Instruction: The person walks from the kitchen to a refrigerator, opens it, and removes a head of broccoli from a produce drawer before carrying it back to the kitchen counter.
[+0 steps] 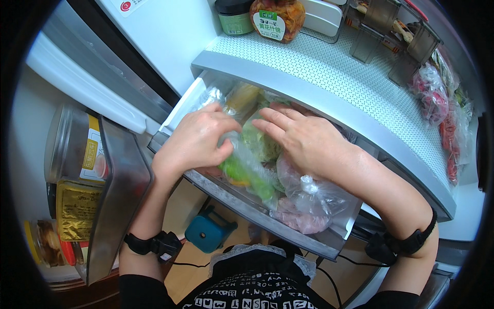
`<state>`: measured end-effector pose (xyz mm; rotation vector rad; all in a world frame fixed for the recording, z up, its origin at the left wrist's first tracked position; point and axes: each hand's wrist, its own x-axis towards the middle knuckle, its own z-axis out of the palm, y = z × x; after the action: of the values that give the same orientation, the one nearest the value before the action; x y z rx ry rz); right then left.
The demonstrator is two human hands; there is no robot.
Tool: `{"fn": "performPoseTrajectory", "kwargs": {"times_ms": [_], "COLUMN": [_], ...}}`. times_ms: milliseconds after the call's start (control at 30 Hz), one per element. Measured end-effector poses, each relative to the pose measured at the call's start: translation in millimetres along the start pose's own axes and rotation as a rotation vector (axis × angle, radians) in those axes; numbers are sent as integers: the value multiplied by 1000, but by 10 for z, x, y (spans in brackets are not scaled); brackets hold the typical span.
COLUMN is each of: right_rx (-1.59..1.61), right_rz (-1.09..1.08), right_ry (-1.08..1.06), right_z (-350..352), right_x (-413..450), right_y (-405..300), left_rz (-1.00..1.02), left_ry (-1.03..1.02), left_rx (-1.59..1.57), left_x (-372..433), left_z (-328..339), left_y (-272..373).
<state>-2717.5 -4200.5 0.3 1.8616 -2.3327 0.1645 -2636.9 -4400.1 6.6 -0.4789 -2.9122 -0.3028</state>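
My left hand (200, 141) is over the left side of a pulled-out refrigerator drawer (247, 216). Its thumb and fingers close on the top of a clear plastic bag (252, 172) of green vegetables, blurred by motion. Palm down, my right hand (305, 135) lies over the drawer's middle, fingers stretched out across a bag of pale green leafy vegetable (260, 141); its thumb is hidden. Under my right wrist sits a knotted clear plastic bag (308, 193). A bag of pinkish food (303, 221) lies at the front right. Another bag with yellowish contents (243, 98) is at the back.
Above the drawer, a shelf (308, 63) holds a jar of mixed pickles (276, 21), a dark-lidded jar (235, 19) and bagged produce (434, 92). The open door's bin (119, 193) with containers stands close to my left forearm. A teal stool (210, 230) is below.
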Motion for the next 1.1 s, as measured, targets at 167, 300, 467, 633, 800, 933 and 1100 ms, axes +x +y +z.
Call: {"fn": "performPoseTrajectory", "kwargs": {"times_ms": [167,300,467,633,800,933,1100], "right_rx": [8,42,13,109,238,303,191], "right_rz": [-13,18,-29,-26,110,165,203], "right_ry": [39,5,42,35,-281,-367,-241], "right_z": [-5,-65,-29,-116,-568,-798,-640], "right_x": [3,8,-3,-62,-219,-455,-667], "right_y": [-20,-29,1,20,-86,-166,-269], "left_rz": [169,-206,-260,-130,-433,-452,-477], "left_ry": [-46,-646,-594,-109,-286,-332,-199], "left_rx": [-372,-316,-367,-186,-156,-212,-194], "left_x": [-23,-6,-6,82,171,184,212], "left_z": [1,-81,-125,-96,77,149,132], "left_y": [-23,17,68,120,295,242,310]}}
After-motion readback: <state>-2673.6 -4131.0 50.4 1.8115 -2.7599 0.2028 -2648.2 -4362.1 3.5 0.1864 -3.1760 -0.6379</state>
